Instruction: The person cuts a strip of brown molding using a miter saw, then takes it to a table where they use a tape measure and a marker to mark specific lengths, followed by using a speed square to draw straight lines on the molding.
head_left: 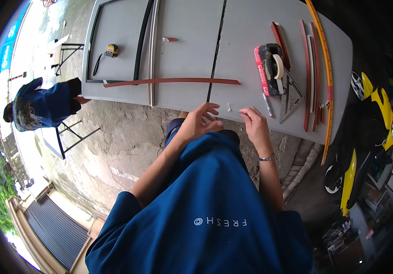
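Observation:
Both my hands hover at the near edge of a grey table (185, 98). My left hand (199, 123) is open, its fingers curved and spread, with nothing seen in it. Opposite it, my right hand (257, 130) has thumb and forefinger drawn together; whatever they may pinch is too small to make out. A small white scrap (229, 107) lies on the table between the two hands. Beyond them a long red-brown strip (173, 81) lies across a pale metal bar (152, 55). Right of my hands are a pen (268, 105) and a metal triangle square (292, 98).
A black frame (142, 43) and a tape measure (111, 50) lie at left. A red-and-black holder (265, 68) with a tape roll (278, 66), red-brown strips (306, 73) and a yellow ruler (328, 68) lie at right. Another person (45, 105) stands left; a yellow-black motorbike (384, 109) stands right.

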The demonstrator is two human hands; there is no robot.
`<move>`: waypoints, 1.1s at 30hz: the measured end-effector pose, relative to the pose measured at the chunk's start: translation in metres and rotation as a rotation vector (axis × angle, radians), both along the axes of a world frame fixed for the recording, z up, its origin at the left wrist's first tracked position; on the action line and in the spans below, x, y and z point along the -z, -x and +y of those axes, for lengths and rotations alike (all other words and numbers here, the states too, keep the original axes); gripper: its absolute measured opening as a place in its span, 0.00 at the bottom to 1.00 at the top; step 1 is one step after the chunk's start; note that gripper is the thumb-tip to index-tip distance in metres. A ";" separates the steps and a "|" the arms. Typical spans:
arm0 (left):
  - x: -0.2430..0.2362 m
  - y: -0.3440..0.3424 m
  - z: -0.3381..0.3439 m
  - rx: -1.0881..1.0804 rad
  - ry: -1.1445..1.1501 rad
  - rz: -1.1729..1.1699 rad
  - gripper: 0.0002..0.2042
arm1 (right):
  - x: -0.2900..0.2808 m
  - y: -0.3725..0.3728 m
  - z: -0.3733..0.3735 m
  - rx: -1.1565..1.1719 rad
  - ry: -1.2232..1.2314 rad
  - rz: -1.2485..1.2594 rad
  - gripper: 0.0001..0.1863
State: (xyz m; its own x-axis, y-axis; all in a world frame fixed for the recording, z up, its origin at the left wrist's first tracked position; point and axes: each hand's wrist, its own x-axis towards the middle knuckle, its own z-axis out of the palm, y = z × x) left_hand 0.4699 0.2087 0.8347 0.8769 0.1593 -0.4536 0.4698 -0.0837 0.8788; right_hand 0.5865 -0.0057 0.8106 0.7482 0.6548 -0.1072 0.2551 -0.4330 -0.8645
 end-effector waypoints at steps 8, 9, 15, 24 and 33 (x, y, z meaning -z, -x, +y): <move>0.031 0.017 0.009 -0.223 0.009 -0.068 0.06 | -0.008 0.014 0.071 -0.354 0.169 0.141 0.08; 0.039 0.021 0.014 -0.226 0.017 -0.053 0.06 | -0.002 0.013 0.078 -0.383 0.191 0.145 0.08; 0.063 0.038 0.034 -0.477 0.036 0.032 0.05 | 0.018 0.004 0.131 -0.361 0.246 0.369 0.08; 0.110 0.070 0.044 -0.802 -0.083 -0.085 0.04 | 0.067 -0.026 0.144 -0.249 0.300 -0.105 0.16; 0.093 0.050 0.141 0.009 -0.813 0.007 0.07 | 0.103 0.030 0.181 -0.571 0.320 -0.227 0.45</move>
State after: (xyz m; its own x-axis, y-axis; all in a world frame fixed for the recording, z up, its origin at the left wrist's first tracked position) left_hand 0.4194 0.3495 0.7417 0.8773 0.4341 -0.2048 0.4713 -0.6985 0.5385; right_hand 0.5560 0.1753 0.7075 0.3230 0.9148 -0.2428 0.6781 -0.4026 -0.6149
